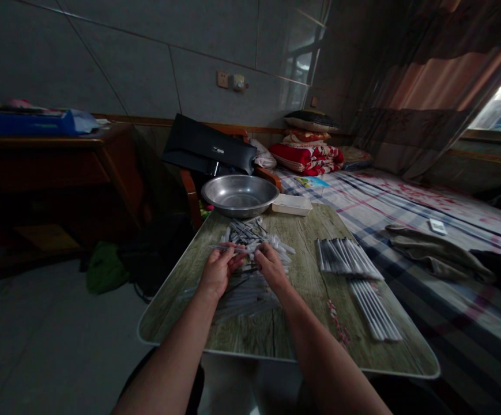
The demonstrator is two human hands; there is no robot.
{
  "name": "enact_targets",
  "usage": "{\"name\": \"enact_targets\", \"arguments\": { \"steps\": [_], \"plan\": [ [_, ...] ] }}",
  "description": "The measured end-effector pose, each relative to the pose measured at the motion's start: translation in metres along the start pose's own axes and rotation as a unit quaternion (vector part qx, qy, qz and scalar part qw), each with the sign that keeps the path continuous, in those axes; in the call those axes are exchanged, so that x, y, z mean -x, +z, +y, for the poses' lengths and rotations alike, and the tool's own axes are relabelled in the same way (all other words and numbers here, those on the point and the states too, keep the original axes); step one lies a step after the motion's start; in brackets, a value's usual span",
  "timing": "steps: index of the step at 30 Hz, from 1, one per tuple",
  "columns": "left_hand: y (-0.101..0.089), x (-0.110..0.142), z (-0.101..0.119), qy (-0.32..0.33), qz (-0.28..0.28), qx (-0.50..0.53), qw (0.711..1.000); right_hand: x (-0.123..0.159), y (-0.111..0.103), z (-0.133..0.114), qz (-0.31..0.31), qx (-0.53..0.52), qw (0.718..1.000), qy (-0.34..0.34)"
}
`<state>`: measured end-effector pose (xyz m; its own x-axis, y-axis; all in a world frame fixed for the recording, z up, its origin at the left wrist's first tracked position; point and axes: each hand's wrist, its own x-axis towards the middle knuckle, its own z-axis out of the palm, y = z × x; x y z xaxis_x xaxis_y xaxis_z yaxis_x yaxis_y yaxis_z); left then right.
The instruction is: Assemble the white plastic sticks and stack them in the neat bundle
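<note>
Tubes (250,236) under both hands

The left hand (218,271) was clamped on a few thin tubes, a small pinch that suited such slender pieces. The right hand (271,268) curled into the loose pile between them; whether it gripped anything, I cannot tell. A steel basin (239,195) sat beyond the grip, and bundled tubes (345,259) lay right of it on the wood-print table (271,340).

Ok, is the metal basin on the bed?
No, the metal basin sits at the far end of the table, beside the bed.
</note>
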<state>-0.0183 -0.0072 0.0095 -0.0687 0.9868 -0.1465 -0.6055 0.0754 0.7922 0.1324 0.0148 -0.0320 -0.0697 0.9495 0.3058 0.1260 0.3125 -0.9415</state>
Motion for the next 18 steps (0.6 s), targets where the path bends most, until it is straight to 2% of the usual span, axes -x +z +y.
{"name": "enact_targets", "arguments": {
  "steps": [5, 10, 18],
  "plan": [
    [-0.0002, 0.0011, 0.0001, -0.001, -0.007, -0.012, 1.0, -0.0002, 0.0006, 0.0002, -0.007, -0.001, 0.999, 0.035],
    [-0.002, 0.0003, 0.0005, 0.008, -0.002, -0.015, 1.0, 0.0005, 0.0018, 0.0015, -0.005, -0.053, 0.998, 0.029],
    [-0.0053, -0.0007, 0.0015, 0.011, -0.02, -0.025, 0.999, 0.0014, 0.0006, 0.0001, -0.019, -0.019, 0.999, 0.038]
  ]
}}
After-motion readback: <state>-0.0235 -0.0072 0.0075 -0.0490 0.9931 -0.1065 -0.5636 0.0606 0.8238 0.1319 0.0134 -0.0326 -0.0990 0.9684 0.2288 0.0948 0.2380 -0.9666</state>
